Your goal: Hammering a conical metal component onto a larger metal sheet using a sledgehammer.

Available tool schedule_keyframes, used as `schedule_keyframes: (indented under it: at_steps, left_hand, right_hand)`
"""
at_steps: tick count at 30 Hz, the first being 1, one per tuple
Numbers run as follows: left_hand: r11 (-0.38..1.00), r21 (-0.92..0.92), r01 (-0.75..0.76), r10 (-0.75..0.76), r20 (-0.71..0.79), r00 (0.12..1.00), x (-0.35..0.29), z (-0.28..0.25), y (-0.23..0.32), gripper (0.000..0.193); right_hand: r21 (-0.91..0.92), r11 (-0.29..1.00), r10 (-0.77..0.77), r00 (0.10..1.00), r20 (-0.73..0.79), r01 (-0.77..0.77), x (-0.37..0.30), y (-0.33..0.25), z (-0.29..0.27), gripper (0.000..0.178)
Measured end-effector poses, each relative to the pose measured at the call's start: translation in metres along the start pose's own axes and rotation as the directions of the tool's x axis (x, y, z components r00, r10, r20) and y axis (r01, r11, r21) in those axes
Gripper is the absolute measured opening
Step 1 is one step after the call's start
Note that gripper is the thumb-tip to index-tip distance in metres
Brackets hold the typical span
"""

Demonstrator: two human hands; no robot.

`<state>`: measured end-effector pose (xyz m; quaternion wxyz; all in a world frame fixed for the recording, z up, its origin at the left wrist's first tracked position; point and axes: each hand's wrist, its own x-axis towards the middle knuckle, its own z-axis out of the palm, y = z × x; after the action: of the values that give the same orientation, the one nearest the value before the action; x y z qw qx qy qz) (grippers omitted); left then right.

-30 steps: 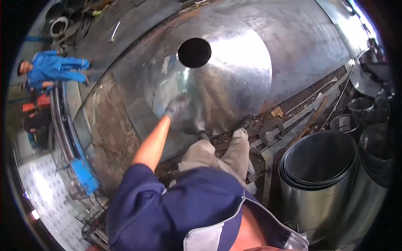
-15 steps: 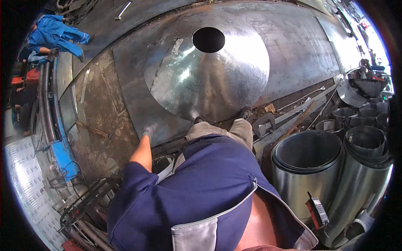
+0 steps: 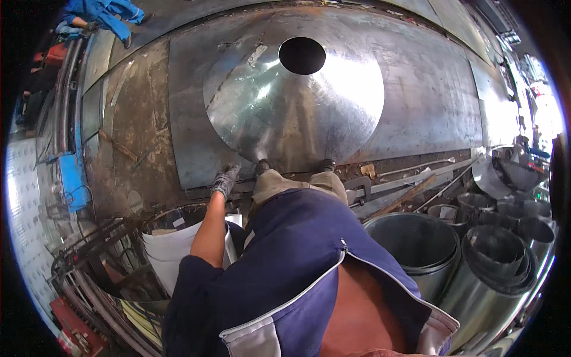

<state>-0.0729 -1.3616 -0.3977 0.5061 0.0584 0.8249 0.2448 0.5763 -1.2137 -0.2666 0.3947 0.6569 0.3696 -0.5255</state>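
My left hand (image 3: pixel 226 179), in a dark grey work glove, hangs low on the left, fingers stretched out and nothing in them. Nearest to it is the near left edge of a large shiny sheet-metal cone (image 3: pixel 256 119); a gap separates the two. The cone rests on a flat steel sheet (image 3: pixel 425 113) on the floor, with a round dark opening (image 3: pixel 302 56) at its top. My shoes stand against its near rim. Of my right hand and forearm nothing shows.
Several rolls of sheet metal (image 3: pixel 499 250) stand on the right. A C-shaped metal piece (image 3: pixel 360 188) and long strips lie near my feet. At left are a curved pale sheet (image 3: pixel 163 253) and metal scrap. A person in blue (image 3: pixel 110 16) is at the far left.
My left hand has swung slightly right and down, and its glove now shows clearly. The view has shifted, with the person in blue nearer the upper edge. The cone stays in place.
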Motion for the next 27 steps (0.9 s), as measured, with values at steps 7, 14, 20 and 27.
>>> schedule_keyframes:
  at_steps: [7,14,20,27]
  left_hand:
    - [0.735,-0.678,0.008,0.070,0.088,0.994,-0.108,0.073,0.107,0.051]
    - [0.570,-0.796,0.204,0.260,0.411,0.874,-0.103,0.175,0.146,0.044]
    - [0.505,-0.725,0.469,0.478,0.687,0.547,-0.109,0.230,0.202,0.040]
    - [0.112,-0.771,0.627,0.356,0.620,0.699,-0.131,0.255,0.277,0.019]
  right_hand:
    - [-0.316,0.946,-0.070,0.997,0.024,0.074,0.043,-0.049,-0.111,0.025]
    - [-0.293,0.949,-0.158,0.981,-0.114,0.119,-0.017,-0.124,-0.162,0.027]
    - [-0.328,0.932,-0.262,0.914,-0.309,0.156,-0.141,-0.200,-0.127,0.039]
    - [-0.600,0.708,-0.623,0.730,-0.282,0.372,-0.262,-0.212,-0.079,0.048]
